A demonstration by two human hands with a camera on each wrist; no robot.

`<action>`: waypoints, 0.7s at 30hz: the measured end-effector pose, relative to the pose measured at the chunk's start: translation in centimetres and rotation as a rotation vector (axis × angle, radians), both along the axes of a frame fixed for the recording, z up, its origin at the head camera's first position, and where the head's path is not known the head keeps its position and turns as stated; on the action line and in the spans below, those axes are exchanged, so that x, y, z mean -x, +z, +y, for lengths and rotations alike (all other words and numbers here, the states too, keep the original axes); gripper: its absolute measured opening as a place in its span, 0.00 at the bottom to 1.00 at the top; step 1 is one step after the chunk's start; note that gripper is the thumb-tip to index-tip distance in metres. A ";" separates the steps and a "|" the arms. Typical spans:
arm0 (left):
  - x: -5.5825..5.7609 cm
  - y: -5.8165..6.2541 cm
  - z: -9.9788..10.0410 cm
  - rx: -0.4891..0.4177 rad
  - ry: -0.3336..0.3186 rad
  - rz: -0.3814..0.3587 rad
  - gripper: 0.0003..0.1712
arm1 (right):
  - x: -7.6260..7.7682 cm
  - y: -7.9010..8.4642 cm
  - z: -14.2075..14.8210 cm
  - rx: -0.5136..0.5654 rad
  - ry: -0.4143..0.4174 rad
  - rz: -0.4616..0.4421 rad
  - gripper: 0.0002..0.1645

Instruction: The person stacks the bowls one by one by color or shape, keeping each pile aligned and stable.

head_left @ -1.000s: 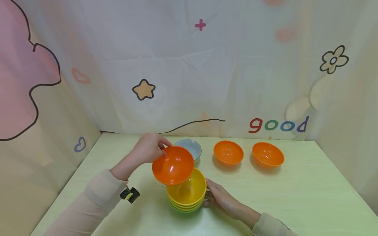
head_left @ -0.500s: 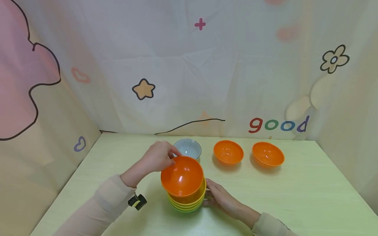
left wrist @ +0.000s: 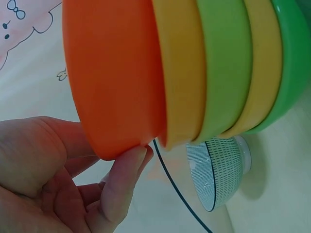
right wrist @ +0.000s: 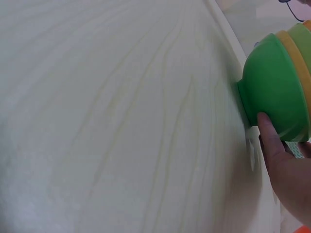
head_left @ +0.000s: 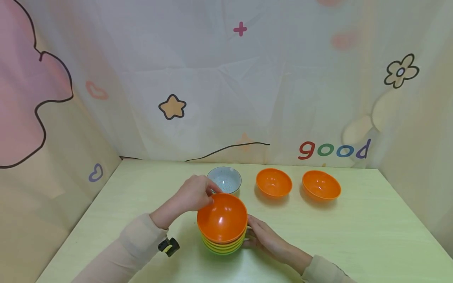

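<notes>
Here, hands [head_left: 196, 193] [head_left: 266, 237] on stacked bowls [head_left: 222, 224]

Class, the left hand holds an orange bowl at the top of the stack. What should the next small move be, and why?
Probably ease the orange bowl down fully into the stacked bowls. The left hand grips its edge, and more of its wall shows than theirs, suggesting incomplete nesting. The right hand touches the stack's side, likely steadying it.
</notes>
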State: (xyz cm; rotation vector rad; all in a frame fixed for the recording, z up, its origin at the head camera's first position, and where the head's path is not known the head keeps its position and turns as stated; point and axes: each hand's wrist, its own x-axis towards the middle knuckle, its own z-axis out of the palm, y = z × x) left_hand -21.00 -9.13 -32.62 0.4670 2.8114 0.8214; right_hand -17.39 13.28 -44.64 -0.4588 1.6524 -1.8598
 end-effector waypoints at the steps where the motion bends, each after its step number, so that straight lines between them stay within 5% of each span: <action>1: 0.0 -0.1 0.0 0.004 -0.002 0.001 0.16 | 0.0 0.0 0.0 0.002 -0.001 0.002 0.43; 21: 0.3 -1.0 0.1 -0.014 -0.011 -0.007 0.16 | 0.0 0.1 0.0 -0.012 -0.008 0.005 0.43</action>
